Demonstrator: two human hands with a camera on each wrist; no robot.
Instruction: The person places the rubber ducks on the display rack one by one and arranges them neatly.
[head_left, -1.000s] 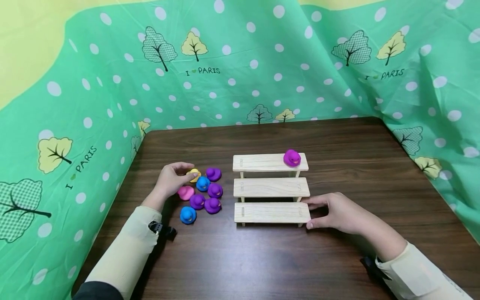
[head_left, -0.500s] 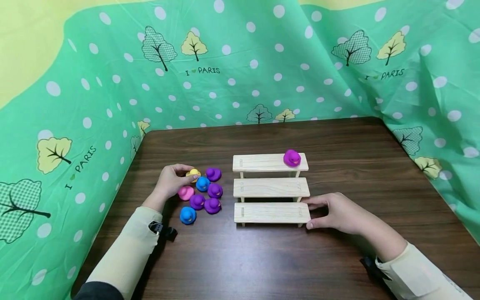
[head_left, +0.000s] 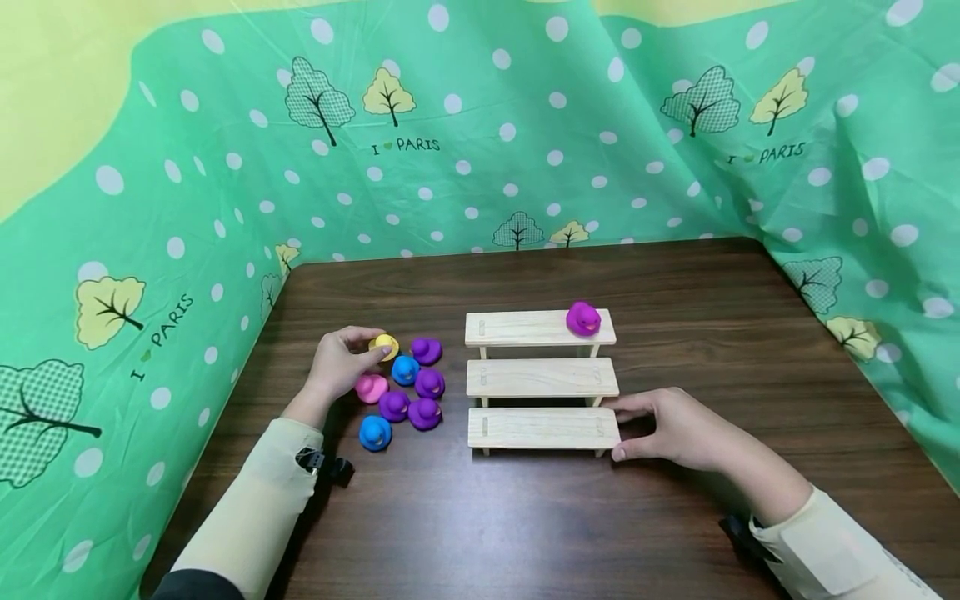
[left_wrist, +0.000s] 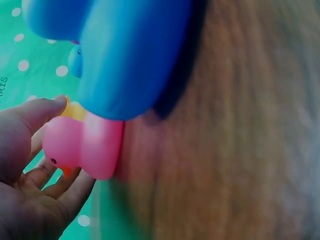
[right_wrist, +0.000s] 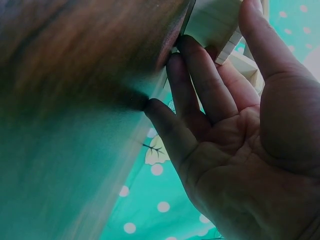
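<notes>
My left hand [head_left: 335,364] pinches a yellow rubber duck [head_left: 386,347] between thumb and fingers at the back left of a loose group of ducks. In the left wrist view, a pink duck [left_wrist: 102,147] and a large blue duck [left_wrist: 135,55] partly cover the yellow duck [left_wrist: 76,111]. A three-step wooden stand [head_left: 542,379] is at the middle of the table. A magenta duck [head_left: 583,319] sits at the right end of its top step. My right hand [head_left: 678,429] grips the right end of the lowest step, thumb in front and fingers behind; the right wrist view shows its fingertips low by the tabletop.
Right of my left hand lie several purple ducks, one at the back [head_left: 426,351], a blue duck [head_left: 405,370] and the pink duck [head_left: 371,387]. Another blue duck [head_left: 375,433] lies nearest me. A green dotted cloth [head_left: 480,150] borders the dark wooden table [head_left: 495,525].
The yellow duck has shifted slightly left and toward the back in my left hand's fingers. My right hand stays on the stand.
</notes>
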